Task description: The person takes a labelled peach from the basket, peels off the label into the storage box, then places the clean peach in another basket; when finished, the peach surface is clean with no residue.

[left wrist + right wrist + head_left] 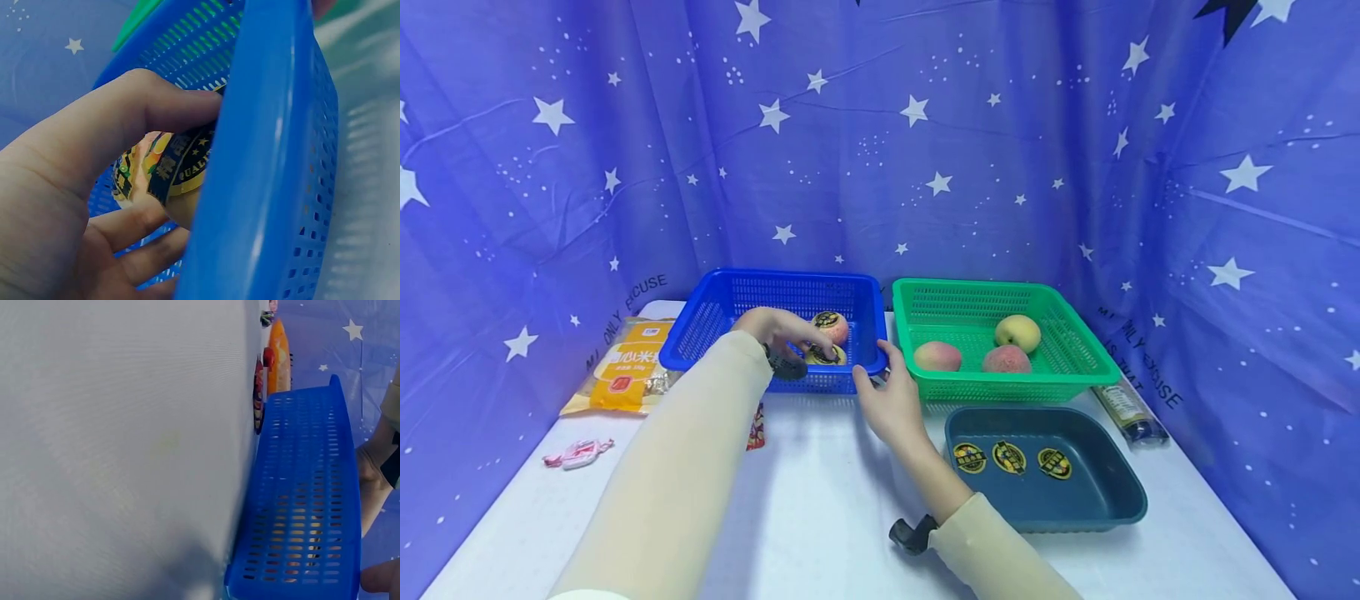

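Observation:
My left hand [786, 329] reaches over the front rim of the blue basket [700, 321]. Its thumb presses a black-and-gold sticker [187, 159] on a yellowish peach [183, 209], while the fingers curl below it. Behind that fruit lies a pink peach [837, 329], which also bears a sticker. My right hand [891, 404] holds the basket's front right corner, thumb at the front and fingers at the side. In the right wrist view, the slotted front wall hides most of the fruit inside.
Three peaches, one of them yellow [1018, 333], lie in a green basket [1022, 387]. A dark tray [1060, 508] in front carries three loose stickers. Snack packages stand left: an orange bag [625, 367], a pink-wrapped candy [580, 454] and a red packet [757, 429]. A clear-wrapped package [1131, 412] lies right.

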Action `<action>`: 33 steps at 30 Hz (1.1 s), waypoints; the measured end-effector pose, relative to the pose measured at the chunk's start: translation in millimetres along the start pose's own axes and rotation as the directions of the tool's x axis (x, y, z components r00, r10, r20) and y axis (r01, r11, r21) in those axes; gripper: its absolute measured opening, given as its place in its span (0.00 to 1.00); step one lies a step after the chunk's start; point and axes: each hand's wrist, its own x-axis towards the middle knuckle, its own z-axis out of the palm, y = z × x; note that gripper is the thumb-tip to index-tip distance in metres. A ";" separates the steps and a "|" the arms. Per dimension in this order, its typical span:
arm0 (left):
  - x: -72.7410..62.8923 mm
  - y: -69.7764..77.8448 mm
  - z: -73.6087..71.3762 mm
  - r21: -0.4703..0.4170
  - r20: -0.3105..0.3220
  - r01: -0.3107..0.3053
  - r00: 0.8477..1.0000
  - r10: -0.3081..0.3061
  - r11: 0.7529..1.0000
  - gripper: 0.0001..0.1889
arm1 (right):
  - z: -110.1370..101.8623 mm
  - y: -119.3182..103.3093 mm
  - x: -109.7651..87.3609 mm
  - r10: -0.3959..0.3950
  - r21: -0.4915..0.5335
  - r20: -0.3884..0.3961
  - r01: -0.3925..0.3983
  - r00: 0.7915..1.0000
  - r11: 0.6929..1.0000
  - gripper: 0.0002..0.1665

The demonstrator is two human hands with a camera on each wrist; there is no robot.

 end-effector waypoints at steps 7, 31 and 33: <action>0.3 -1.8 1.4 -0.096 -0.095 0.040 0.994 -0.050 0.995 0.55 | 4.0 3.6 2.4 -0.002 0.005 -0.047 0.002 0.999 1.000 0.36; -79.0 11.4 43.9 -0.194 -0.368 -0.373 0.885 0.285 0.907 0.34 | 11.7 7.5 3.4 0.032 0.104 -0.068 -0.025 0.997 0.994 0.38; -86.4 9.8 52.2 -0.202 -0.361 -0.401 0.879 0.313 0.893 0.34 | 11.1 9.5 4.2 0.029 0.112 -0.073 -0.021 0.997 0.993 0.38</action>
